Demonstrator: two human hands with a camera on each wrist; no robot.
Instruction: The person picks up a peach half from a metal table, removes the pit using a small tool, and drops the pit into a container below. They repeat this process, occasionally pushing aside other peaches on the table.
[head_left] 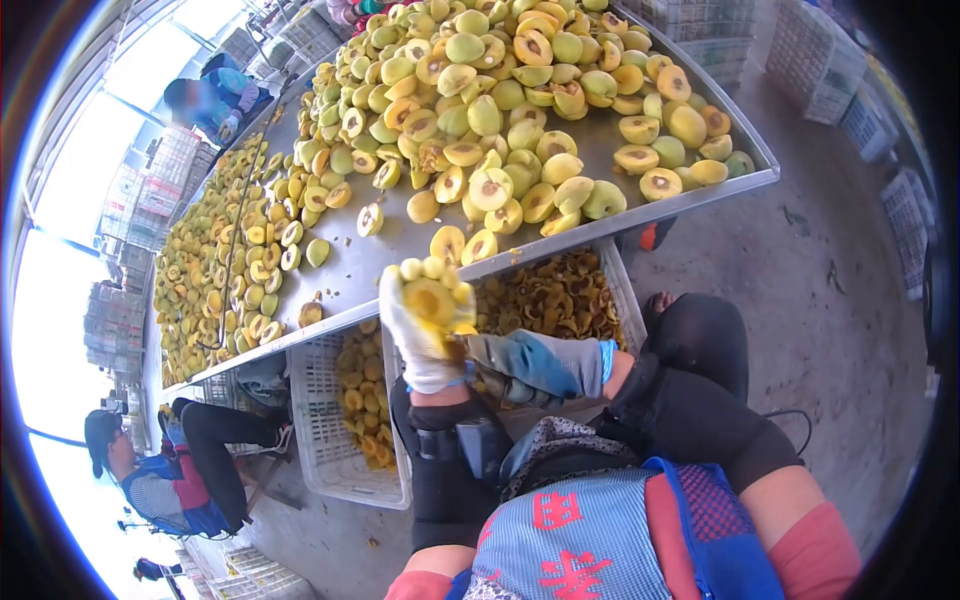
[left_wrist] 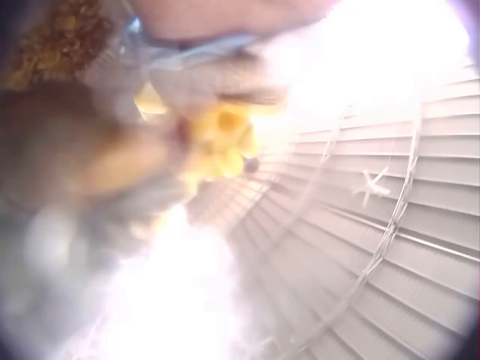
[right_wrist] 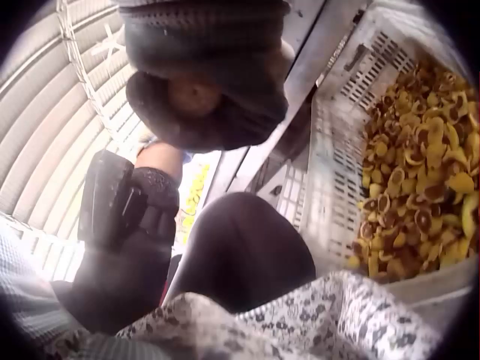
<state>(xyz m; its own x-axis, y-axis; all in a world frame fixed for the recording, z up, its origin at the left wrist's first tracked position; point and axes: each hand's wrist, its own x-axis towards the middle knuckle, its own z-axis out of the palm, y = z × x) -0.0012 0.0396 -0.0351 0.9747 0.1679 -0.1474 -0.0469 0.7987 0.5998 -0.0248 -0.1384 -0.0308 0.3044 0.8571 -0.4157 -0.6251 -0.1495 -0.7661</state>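
Note:
My left hand, in a white glove with yellow-stained fingertips, holds a yellow peach half cut side up at the table's front edge. Its fingers curl round the fruit, which is blurred in the left wrist view. Close beside it, my right hand wears a grey-blue glove. That hand is curled round a handle whose round tan end shows in the right wrist view; the tool's working end is hidden. Many halved peaches, some with brown stones, lie heaped on the metal table.
Below the table edge, one crate holds brownish-yellow fruit pieces, and another white crate holds yellow halves. My knees stand close to both. Another person sits at the left; one more is across the table. Stacked crates stand at the right.

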